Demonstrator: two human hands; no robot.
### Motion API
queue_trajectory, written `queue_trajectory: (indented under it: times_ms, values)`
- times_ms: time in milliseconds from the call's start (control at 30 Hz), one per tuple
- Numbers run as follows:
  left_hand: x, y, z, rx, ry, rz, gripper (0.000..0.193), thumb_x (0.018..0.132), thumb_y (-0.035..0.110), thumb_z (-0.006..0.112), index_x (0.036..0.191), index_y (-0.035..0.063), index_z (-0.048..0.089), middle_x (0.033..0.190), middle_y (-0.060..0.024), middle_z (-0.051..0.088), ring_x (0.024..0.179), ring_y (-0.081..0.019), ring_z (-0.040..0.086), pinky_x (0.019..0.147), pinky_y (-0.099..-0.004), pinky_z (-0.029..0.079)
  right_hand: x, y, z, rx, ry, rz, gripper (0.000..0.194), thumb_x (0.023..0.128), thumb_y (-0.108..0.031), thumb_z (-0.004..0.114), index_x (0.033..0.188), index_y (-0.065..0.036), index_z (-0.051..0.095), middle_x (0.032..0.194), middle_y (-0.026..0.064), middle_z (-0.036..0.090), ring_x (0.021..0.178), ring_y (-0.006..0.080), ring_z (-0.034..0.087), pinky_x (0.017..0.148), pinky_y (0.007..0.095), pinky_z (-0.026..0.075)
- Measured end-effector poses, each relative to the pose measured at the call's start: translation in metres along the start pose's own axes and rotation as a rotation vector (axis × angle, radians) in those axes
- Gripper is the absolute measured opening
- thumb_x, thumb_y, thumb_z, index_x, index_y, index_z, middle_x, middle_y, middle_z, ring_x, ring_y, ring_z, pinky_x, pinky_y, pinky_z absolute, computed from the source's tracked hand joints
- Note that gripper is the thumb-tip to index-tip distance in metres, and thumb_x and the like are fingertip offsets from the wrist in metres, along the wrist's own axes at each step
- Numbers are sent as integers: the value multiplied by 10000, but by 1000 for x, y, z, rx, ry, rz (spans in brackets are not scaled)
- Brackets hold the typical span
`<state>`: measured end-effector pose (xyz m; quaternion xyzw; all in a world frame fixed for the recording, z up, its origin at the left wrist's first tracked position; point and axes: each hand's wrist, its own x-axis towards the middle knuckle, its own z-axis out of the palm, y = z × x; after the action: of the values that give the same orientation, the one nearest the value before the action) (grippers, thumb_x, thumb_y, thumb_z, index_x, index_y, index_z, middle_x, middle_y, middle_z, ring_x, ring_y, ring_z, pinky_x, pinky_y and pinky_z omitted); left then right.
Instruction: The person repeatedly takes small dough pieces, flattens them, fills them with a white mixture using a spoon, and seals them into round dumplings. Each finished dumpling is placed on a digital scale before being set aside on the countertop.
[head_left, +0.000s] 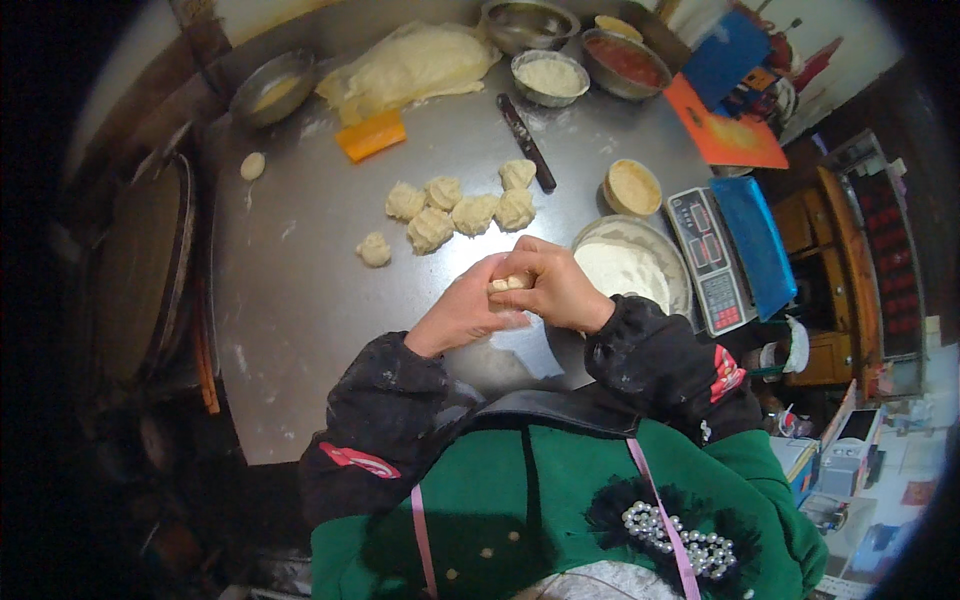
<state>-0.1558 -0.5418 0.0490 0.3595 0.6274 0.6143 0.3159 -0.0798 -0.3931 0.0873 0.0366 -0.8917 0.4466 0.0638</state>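
Observation:
Both hands meet over the near part of the metal table, around a small piece of dough (511, 283). My right hand (553, 281) pinches it between thumb and fingers. My left hand (476, 304) cups the same piece from the other side, its palm partly hidden. Beyond them lie several rough dough lumps (474, 214), with a smaller lump (373, 250) apart on the left. A light blue sheet (534, 346) lies under and nearer than my hands. Just right of them stands a wide bowl of white flour (626, 262).
A digital scale (705, 259) and small bowl (632, 187) stand right. A dark-handled knife (526, 142), orange scraper (370, 136), large dough slab (412, 67), flour bowl (550, 77) and red-filled bowl (627, 64) lie farther back. A round griddle (142, 270) is left.

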Motion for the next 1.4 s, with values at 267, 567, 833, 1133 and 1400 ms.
queue_trajectory:
  times_ms: [267,567,833,1133,1400]
  values:
    - [-7,-22,16,419,149,-3,213,706,180,661,852,30,626,839,-176,620,798,-361,592,713,-403,474,-5,-1,16,0,-62,-119,150,673,-21,630,791,-15,537,795,133,497,733,326,534,633,377,450]
    - [-20,-27,-10,523,-437,-113,213,706,198,619,852,44,631,812,-202,622,774,-372,589,698,-404,469,-17,-7,16,25,-386,-295,236,690,54,608,875,-27,487,843,132,479,743,355,538,611,396,455]
    - [-30,-15,-62,362,-319,-80,185,825,142,492,876,17,619,841,-161,631,765,-268,604,712,-343,464,-1,31,-2,109,-399,-33,81,815,-56,581,884,-14,570,849,124,548,760,293,556,672,351,452]
    - [0,28,-67,462,309,351,318,873,141,437,1131,16,574,1100,-122,619,1053,-261,570,916,-331,410,17,47,19,-390,-184,-51,420,811,-82,596,1215,-44,489,1222,175,482,927,350,586,808,395,482]
    - [32,40,-21,656,-2,512,477,866,219,397,1313,55,428,1419,-122,339,1346,-272,239,1088,-432,138,22,4,12,294,21,-100,749,666,-139,760,1271,2,344,1203,173,459,1112,257,468,945,332,380]
